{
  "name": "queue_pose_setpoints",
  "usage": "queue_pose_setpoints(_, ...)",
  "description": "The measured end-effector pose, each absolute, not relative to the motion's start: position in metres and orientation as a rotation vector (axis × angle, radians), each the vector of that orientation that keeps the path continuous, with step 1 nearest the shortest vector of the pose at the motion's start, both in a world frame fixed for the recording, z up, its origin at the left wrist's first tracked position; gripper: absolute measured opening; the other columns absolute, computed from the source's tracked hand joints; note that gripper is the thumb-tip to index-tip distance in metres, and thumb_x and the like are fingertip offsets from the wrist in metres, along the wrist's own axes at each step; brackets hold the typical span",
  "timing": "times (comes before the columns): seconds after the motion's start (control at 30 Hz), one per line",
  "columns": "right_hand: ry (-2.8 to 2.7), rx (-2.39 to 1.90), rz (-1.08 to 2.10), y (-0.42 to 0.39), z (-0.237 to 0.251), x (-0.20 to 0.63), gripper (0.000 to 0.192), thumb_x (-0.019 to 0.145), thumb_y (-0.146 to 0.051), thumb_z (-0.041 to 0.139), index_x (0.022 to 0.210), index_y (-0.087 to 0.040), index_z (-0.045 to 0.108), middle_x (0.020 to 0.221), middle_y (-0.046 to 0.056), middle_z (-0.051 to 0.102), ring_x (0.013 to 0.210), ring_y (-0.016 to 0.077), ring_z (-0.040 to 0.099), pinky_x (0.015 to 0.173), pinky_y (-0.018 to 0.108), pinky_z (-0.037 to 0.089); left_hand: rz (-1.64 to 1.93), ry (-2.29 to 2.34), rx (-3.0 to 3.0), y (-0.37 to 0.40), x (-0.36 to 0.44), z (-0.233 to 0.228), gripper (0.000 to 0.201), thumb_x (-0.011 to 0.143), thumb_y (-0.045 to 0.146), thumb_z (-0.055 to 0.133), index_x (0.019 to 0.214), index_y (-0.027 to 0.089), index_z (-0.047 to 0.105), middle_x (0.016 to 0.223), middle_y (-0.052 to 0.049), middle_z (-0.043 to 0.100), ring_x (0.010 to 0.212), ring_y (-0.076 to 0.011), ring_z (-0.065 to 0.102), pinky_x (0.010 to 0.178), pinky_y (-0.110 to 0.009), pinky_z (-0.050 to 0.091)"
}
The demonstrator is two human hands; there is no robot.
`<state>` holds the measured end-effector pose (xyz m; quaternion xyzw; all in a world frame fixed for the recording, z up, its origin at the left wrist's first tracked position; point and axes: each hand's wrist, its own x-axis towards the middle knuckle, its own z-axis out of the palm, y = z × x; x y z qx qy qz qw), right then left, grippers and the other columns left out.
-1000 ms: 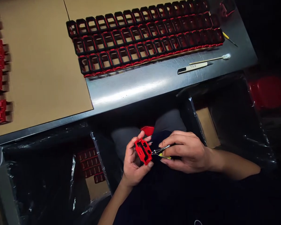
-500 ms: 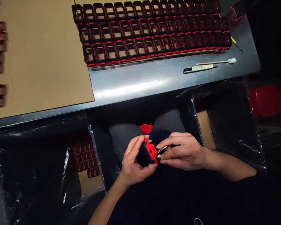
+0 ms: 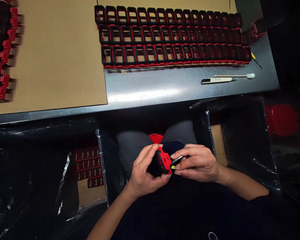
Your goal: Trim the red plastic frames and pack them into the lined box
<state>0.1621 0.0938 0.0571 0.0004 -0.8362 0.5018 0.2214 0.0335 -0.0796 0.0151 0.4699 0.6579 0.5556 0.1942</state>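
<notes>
Down low, over the lap: both hands meet on one small part, below the counter edge.
Left hand: the left hand [image 3: 143,175] has its grip clamped on a red and black plastic housing [image 3: 163,161], thumb beneath, fingers curled over the top.
Right hand: the right hand [image 3: 198,163] has its grip pinched together on a small metal tool [image 3: 176,160] with a yellow-green spot near its tip; the tip touches the right side of the housing.
Housing: held in the air over the person's grey trousers [image 3: 132,148], well apart from the counter, tilted with its red face toward the tool.
Counter: a steel counter [image 3: 152,88] carries three rows of red and black frames [image 3: 172,38] standing side by side on cardboard.
Cardboard sheet: a brown sheet [image 3: 57,56] covers the counter's left part; more red parts [image 3: 3,53] line its left edge, blurred.
Near the rows: a flat knife-like blade [image 3: 217,80] and a cotton swab [image 3: 236,76] lie just beside each other at the right.
Left box: a plastic-lined box [image 3: 88,166] under the counter holds stacked red parts.
</notes>
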Motion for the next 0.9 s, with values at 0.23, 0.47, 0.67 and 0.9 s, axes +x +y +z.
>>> queue_pose_setpoints(0.23, -2.354, 0.041, 1.380, 0.095, 0.059, 0.161, 0.007, 0.086, -0.020, 0.074, 0.082, -0.014, 0.073, 0.092, 0.012, 0.078, 0.071, 0.0133, 0.072, 0.062, 0.023, 0.054, 1.531, 1.887, 1.313, -0.078, 0.034, 0.016, 0.083, 0.073, 0.022, 0.075, 0.148, 0.017, 0.041, 0.120, -0.016, 0.064, 0.105, -0.0263, 0.066, 0.087, -0.040, 0.061)
queue_pose_setpoints(0.47, -2.445, 0.063, 1.419, 0.097, 0.061, 0.165, 0.006, 0.089, -0.019, 0.070, 0.089, -0.014, 0.072, 0.098, 0.011, 0.078, 0.072, 0.0132, 0.071, 0.065, 0.024, 0.057, 1.458, 1.921, 1.391, -0.079, 0.029, 0.020, 0.077, 0.075, 0.027, 0.076, 0.144, 0.017, 0.044, 0.110, -0.013, 0.066, 0.098, -0.0240, 0.068, 0.082, -0.037, 0.061)
queue_pose_setpoints(0.67, -2.521, 0.164, 1.364, 0.099, 0.065, 0.164, 0.006, 0.091, -0.015, 0.066, 0.095, -0.013, 0.070, 0.096, 0.010, 0.078, 0.081, 0.0158, 0.073, 0.072, 0.027, 0.060, 1.375, 1.953, 1.388, -0.082, 0.027, 0.022, 0.076, 0.074, 0.032, 0.079, 0.142, 0.018, 0.047, 0.111, -0.013, 0.068, 0.096, -0.0258, 0.070, 0.081, -0.037, 0.062)
queue_pose_setpoints(0.9, -2.505, 0.180, 1.214, 0.094, 0.068, 0.164, 0.009, 0.089, -0.013, 0.066, 0.097, -0.015, 0.069, 0.094, 0.009, 0.078, 0.079, 0.0167, 0.074, 0.068, 0.026, 0.060, 1.481, 1.949, 1.335, -0.085, 0.032, 0.013, 0.078, 0.078, 0.035, 0.075, 0.146, 0.021, 0.041, 0.112, -0.013, 0.068, 0.100, -0.0262, 0.069, 0.085, -0.041, 0.062)
